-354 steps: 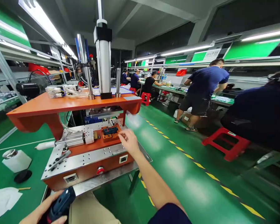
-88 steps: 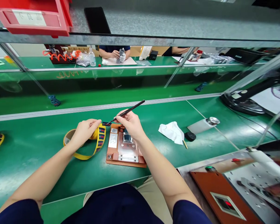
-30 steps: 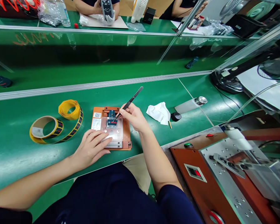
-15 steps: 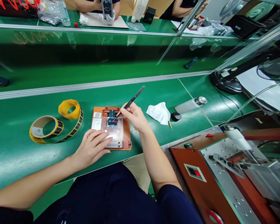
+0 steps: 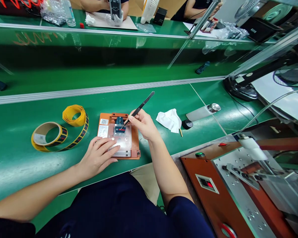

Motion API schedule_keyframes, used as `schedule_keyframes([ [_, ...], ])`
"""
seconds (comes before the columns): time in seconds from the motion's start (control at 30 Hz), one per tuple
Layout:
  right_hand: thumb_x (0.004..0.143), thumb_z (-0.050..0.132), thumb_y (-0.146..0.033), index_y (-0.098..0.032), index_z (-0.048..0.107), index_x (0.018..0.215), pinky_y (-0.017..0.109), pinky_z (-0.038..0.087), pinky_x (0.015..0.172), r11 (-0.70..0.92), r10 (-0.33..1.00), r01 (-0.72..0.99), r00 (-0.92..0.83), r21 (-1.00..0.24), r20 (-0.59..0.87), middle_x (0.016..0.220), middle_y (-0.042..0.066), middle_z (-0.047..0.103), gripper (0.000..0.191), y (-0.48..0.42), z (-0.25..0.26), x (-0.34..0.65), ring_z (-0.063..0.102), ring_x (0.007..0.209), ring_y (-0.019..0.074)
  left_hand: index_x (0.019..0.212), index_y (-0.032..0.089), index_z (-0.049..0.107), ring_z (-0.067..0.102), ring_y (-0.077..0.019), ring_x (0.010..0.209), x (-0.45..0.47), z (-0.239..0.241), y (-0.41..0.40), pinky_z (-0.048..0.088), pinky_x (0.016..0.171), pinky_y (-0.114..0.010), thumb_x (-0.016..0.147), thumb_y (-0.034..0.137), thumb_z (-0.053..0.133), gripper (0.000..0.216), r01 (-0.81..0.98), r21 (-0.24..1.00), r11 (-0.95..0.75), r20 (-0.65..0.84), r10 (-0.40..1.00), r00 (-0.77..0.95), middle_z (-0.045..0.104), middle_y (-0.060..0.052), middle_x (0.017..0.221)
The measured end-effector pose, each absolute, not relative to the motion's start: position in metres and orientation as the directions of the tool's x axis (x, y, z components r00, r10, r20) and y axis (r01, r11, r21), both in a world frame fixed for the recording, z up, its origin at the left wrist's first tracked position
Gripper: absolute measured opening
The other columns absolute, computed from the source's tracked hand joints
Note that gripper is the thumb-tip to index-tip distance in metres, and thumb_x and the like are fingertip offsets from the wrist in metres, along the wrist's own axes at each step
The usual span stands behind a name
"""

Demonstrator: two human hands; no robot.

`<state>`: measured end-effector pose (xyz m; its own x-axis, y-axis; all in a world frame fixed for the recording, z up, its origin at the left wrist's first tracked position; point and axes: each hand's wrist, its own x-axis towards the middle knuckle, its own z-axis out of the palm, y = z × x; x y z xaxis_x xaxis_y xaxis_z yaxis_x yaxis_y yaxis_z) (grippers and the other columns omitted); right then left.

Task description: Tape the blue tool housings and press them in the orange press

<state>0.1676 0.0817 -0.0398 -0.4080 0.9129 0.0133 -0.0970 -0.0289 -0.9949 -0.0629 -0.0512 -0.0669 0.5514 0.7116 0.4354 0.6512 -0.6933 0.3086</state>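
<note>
My right hand (image 5: pixel 145 125) grips a pair of black tweezers (image 5: pixel 141 106) like a pen. Their tips touch or hover just over a dark label with red lettering (image 5: pixel 120 130). That label lies at the window of a clear plate (image 5: pixel 126 140) on an orange-brown fixture (image 5: pixel 135 134). Under the window a dark blue part (image 5: pixel 119 121) shows at the top. My left hand (image 5: pixel 99 154) rests flat on the plate's left side, fingers stretched out. White printed stickers (image 5: pixel 103 130) sit on the fixture's left edge.
Left of the fixture stands a yellow label roll (image 5: pixel 49 134) with its strip curling round. To the right lie a white cloth (image 5: pixel 169 120), a bottle (image 5: pixel 200 113) and a black cap (image 5: pixel 187 124). An orange machine (image 5: pixel 203 185) stands at lower right. Other people work beyond the partition.
The label with red lettering sits slightly lower and straighter within the plate's window. Both hands stay almost where they were.
</note>
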Motion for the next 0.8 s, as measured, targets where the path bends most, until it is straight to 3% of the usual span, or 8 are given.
schedule_keyframes([
  [0.63,0.083,0.077,-0.054,-0.023,0.058,0.094,0.033,0.058,0.082,-0.04,0.915,-0.111,-0.403,-0.993,0.008,0.088,0.002,0.071,0.039,0.081,-0.045,0.168,0.071,0.085,0.0186,0.142,0.023,0.051,0.053,-0.0302,0.129,-0.063,-0.061,-0.051,0.036,0.111,-0.053,0.094,0.025,0.07,0.051,0.66,0.27,-0.701,0.433,0.7,0.568,0.063,-0.012,0.136],
  [0.8,0.085,0.077,-0.049,-0.022,0.058,0.095,0.032,0.057,0.081,-0.029,0.912,-0.15,-0.409,-0.988,0.036,0.088,0.001,0.071,0.034,0.082,-0.049,0.169,0.071,0.083,0.0174,0.142,0.02,0.051,0.052,-0.0312,0.13,-0.059,-0.047,-0.049,0.032,0.112,-0.055,0.097,0.031,0.065,0.048,0.693,0.247,-0.677,0.354,0.729,0.586,0.058,-0.014,0.144],
])
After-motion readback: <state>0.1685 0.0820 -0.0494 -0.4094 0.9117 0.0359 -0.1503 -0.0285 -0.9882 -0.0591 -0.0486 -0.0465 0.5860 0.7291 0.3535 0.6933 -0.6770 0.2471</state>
